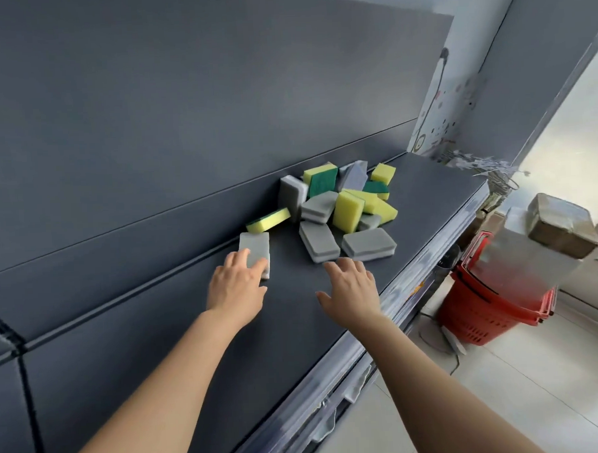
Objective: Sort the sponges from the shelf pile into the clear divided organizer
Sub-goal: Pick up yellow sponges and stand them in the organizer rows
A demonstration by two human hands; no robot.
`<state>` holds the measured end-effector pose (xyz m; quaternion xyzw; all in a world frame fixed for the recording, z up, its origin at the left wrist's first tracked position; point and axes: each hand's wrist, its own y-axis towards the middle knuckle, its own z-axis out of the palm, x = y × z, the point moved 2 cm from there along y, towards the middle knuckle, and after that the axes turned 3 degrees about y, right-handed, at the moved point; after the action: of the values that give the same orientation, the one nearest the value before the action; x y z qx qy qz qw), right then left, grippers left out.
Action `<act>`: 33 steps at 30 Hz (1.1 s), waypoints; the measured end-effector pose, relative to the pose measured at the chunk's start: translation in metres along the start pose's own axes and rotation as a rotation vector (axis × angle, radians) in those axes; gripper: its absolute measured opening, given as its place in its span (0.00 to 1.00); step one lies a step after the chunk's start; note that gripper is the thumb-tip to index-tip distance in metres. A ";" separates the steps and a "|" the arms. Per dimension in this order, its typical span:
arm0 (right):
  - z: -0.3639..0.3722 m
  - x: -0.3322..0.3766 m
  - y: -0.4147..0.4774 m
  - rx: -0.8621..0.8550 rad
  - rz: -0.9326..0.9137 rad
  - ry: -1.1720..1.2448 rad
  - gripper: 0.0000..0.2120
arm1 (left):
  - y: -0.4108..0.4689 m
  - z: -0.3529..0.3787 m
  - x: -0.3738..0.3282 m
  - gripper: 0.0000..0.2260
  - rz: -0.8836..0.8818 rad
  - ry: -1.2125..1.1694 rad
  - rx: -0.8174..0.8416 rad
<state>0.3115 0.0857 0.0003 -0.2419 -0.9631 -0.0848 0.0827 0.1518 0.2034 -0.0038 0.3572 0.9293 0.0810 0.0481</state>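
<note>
Currently I am gripping a lone grey sponge (255,248) on the shelf (296,346) with my left hand (236,285) while my right hand (351,289) is hovering spread beside the pile (350,207), risking sweeping loose sponges over the edge.

Shelf (295,329): plain dark slate grey.
Grey sponges (368,244): mid grey with a paler middle band.
Lone grey sponge (255,245): pale grey, whitish edge.
Yellow sponges (348,210): bright yellow, dark green face.
Baskets (482,307): red, lattice sides.
Floor (537,387): off-white tiles.
Parcel (561,230): brown.
</note>
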 end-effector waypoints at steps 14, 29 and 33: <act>0.018 -0.010 0.098 0.030 -0.098 0.346 0.14 | 0.056 0.015 0.005 0.10 -0.428 -0.380 0.098; 0.034 0.013 0.120 0.462 -0.093 0.453 0.33 | 0.038 0.010 -0.002 0.27 -0.649 -0.558 0.404; 0.031 0.030 0.116 0.461 -0.141 0.648 0.31 | 0.010 0.005 0.005 0.25 -0.772 -0.777 0.236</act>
<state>0.3377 0.2065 -0.0093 -0.1109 -0.8951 0.0559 0.4281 0.1555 0.2144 -0.0075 -0.0026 0.9094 -0.1845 0.3728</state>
